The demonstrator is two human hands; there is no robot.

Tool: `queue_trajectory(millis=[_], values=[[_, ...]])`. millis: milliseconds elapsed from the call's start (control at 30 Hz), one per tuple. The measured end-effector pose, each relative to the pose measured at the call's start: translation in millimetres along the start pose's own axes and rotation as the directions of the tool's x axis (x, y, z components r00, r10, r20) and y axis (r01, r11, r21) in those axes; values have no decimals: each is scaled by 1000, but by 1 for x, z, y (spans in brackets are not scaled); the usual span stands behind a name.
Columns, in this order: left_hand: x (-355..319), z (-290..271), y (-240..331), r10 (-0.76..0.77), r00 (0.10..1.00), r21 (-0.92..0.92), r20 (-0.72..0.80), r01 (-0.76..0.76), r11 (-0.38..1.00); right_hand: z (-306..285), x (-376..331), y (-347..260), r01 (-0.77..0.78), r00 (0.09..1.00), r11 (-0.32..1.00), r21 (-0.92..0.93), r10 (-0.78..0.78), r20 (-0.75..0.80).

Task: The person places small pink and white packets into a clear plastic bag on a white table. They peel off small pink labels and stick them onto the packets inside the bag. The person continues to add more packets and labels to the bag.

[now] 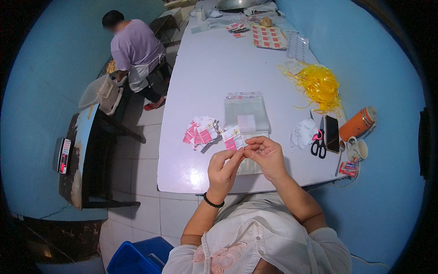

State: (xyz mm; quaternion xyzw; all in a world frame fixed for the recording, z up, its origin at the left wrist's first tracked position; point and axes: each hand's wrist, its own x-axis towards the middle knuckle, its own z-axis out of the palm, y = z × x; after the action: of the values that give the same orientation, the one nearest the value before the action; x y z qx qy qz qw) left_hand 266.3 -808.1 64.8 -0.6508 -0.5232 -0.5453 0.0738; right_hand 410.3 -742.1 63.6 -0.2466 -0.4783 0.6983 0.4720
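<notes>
My left hand [224, 171] and my right hand [266, 155] meet over the near edge of a white table [205, 77]. Together they pinch a small pink-and-white paper card [233, 138] by its lower corner, left fingertips on one side, right fingertips on the other. A loose pile of the same pink-and-white cards [200, 131] lies just to the left of it on the table. Right behind my hands rests a stack of clear plastic bags [246, 112] with a white slip on top.
Black scissors with a pink loop [318, 145], a dark phone [332, 133], an orange flask [358, 123], a cup [358, 150] and crumpled paper [303, 132] sit at the right. Yellow ties [318, 85] lie beyond. A person [134, 50] works at the far left. A blue crate [137, 256] is below.
</notes>
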Motion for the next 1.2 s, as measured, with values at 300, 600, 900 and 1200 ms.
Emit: queue_trajectory(millis=[300,600,900,1200], values=[[9,-8,0,55,993,86,101,-64,994,-4,4,-6,82,997,984,-159,-80,18],[8,-4,-3,-3,997,27,83,1,1000,-1,5,-12,123,992,966,-228,-120,28],[11,-5,0,70,994,81,87,-77,994,-3,8,-20,109,994,967,-231,-101,46],[11,-2,2,-59,994,-90,96,68,994,1,5,-20,146,989,955,-259,-145,22]])
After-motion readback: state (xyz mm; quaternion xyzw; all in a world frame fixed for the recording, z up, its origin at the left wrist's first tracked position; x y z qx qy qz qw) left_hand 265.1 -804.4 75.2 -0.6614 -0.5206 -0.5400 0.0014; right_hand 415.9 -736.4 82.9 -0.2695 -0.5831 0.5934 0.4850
